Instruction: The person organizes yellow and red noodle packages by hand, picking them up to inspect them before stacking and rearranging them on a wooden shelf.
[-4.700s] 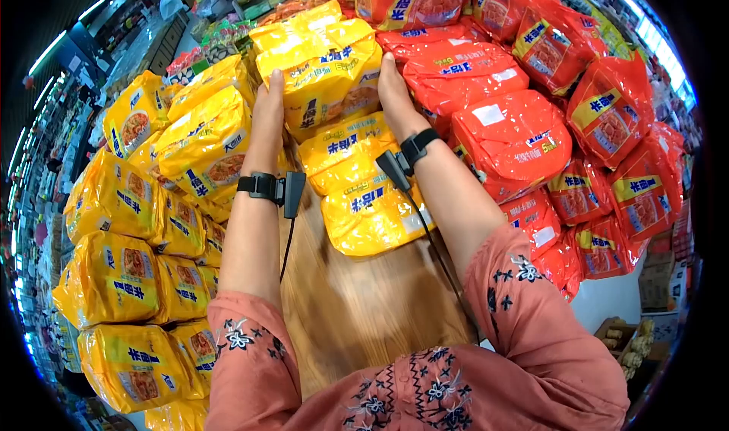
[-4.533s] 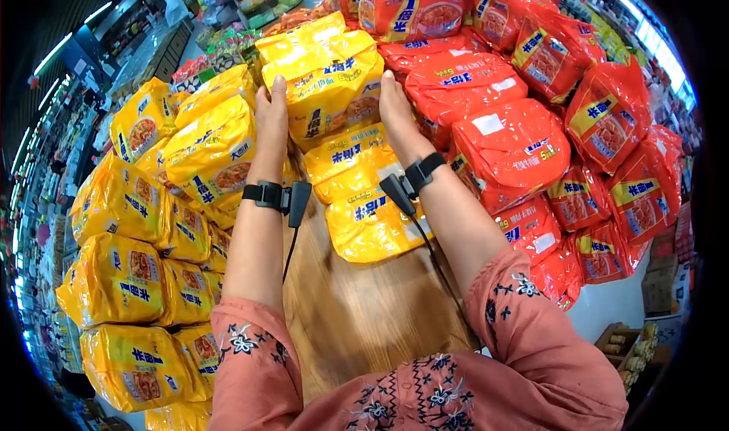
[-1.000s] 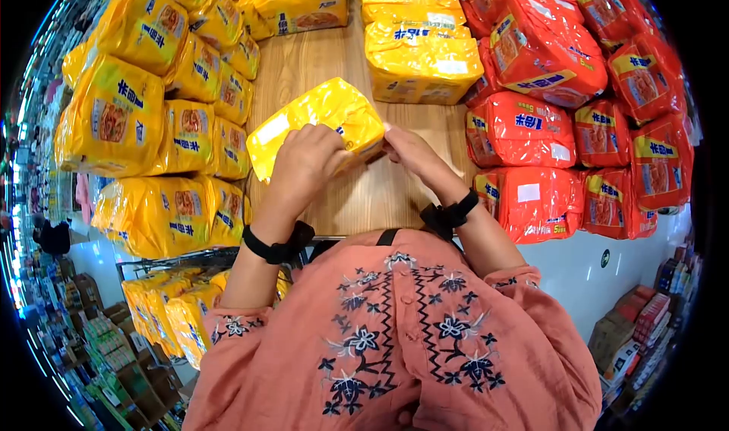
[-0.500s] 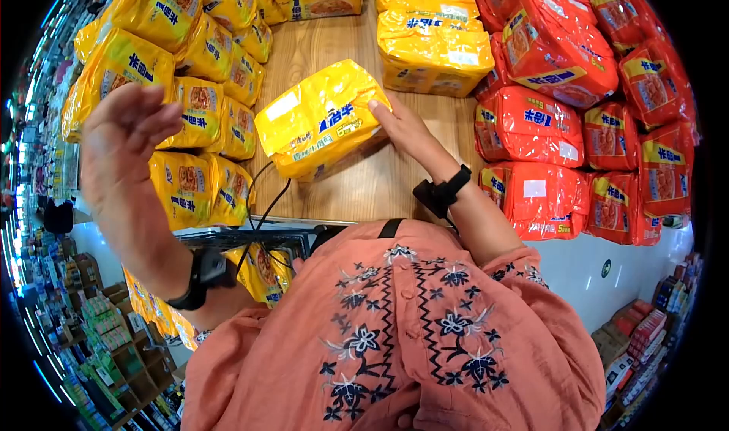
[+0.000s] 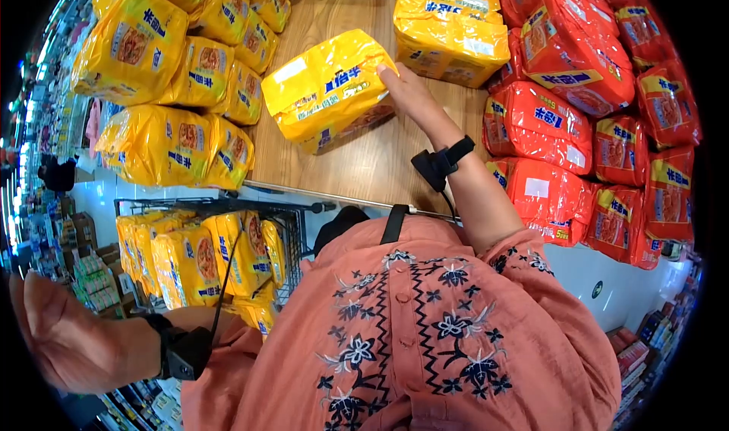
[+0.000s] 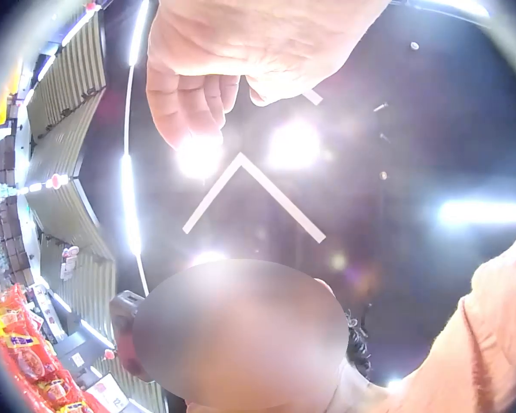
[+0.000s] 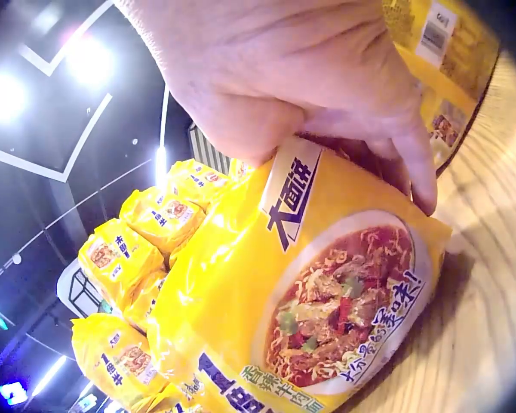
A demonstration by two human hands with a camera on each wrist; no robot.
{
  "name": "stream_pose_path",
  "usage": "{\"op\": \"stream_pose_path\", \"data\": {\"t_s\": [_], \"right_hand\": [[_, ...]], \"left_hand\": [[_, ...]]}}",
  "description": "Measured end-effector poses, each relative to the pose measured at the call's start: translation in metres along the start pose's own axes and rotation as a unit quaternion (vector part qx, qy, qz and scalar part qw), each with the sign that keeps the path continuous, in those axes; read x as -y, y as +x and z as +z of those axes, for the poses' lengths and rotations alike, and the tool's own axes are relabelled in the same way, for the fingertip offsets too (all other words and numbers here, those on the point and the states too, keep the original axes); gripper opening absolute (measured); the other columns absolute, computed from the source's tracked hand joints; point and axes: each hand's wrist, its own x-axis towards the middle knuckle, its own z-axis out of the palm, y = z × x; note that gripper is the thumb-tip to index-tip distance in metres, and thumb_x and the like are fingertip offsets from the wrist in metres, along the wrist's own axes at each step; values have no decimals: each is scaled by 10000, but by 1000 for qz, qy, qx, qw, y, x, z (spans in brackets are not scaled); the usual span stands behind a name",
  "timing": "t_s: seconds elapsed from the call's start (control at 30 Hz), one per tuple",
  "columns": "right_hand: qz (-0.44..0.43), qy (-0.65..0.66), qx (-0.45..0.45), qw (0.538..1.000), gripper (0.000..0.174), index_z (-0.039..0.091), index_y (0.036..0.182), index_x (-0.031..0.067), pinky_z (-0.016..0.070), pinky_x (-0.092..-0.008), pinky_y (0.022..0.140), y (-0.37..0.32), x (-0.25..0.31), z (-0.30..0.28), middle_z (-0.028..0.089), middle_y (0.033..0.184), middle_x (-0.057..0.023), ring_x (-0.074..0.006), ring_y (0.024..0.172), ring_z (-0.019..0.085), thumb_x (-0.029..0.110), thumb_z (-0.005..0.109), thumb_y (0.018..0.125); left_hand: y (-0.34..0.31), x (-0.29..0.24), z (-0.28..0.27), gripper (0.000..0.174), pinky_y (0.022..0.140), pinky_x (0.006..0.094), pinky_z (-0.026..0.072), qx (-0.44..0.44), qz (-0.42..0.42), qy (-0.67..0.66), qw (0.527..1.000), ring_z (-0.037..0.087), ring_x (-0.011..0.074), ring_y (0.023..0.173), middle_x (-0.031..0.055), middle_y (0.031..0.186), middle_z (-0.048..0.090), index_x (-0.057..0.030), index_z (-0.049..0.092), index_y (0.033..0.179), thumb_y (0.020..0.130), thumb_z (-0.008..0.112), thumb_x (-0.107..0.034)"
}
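Observation:
In the head view a yellow noodle pack (image 5: 326, 89) lies tilted on the wooden table (image 5: 319, 169), its label side up. My right hand (image 5: 418, 104) grips its right end, thumb on top. The right wrist view shows the same pack (image 7: 327, 284) with my right hand (image 7: 301, 95) over its end, fingers bent down its far side. At the lower left my left hand (image 5: 76, 340) is raised away from the packs, holding nothing, fingers loosely bent. The left wrist view has my left hand (image 6: 249, 52) against the ceiling.
Yellow packs (image 5: 163, 142) are stacked along the left, with more (image 5: 452, 44) at the table's back. Red packs (image 5: 539, 127) line the right side. Below the table's left front edge, a wire cart (image 5: 292, 230) holds several yellow packs (image 5: 182, 264).
My left hand has let go of the pack and swung down to the left. My right hand still holds the pack, now turned with its label showing. More of the cart is visible.

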Motion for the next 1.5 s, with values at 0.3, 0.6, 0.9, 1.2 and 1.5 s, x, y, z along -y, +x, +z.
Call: {"op": "stream_pose_path", "data": {"t_s": [0.3, 0.6, 0.9, 1.2, 1.5], "right_hand": [[38, -34, 10, 999, 564, 613, 1207, -55, 464, -359, 953, 7, -11, -1, 681, 1147, -203, -281, 1080, 639, 457, 493, 1001], [18, 3, -3, 1000, 562, 584, 1260, -56, 482, -354, 932, -4, -16, -2, 670, 1150, -214, -275, 1064, 635, 413, 592, 951], [29, 154, 63, 986, 590, 529, 1385, -23, 416, -289, 1014, -28, 2, -7, 618, 1281, -67, -142, 1159, 544, 447, 536, 1028], [76, 142, 57, 985, 632, 513, 1443, 118, 416, -305, 920, -28, 46, -12, 612, 1271, -14, -123, 1130, 526, 563, 525, 995], [42, 98, 14, 994, 547, 562, 1399, 150, 434, -242, 765, -7, 45, -15, 643, 1158, 25, -81, 987, 555, 484, 612, 968]], "left_hand": [[-41, -65, -7, 176, 557, 213, 512, -78, 94, -1, 992, 485, 174, 809, 114, 891, 469, 22, 512, 951, 824, 594, 112], [-110, 256, -122, 706, 1144, 473, 376, -301, -284, 335, 846, 482, 307, 1353, 193, 1480, 480, -6, 382, 1493, 1056, 385, -560], [-101, 340, -133, 670, 1084, 381, 391, -132, -352, 297, 878, 504, 206, 1283, 114, 1426, 504, -31, 387, 1490, 1061, 411, -545], [-35, 361, -164, 764, 1077, 371, 379, -90, -382, 266, 881, 482, 218, 1333, 113, 1452, 519, -54, 419, 1502, 1021, 393, -646], [-5, 366, -166, 795, 1070, 382, 381, -110, -372, 282, 878, 514, 217, 1280, 114, 1391, 562, -34, 474, 1455, 999, 407, -682]]}}
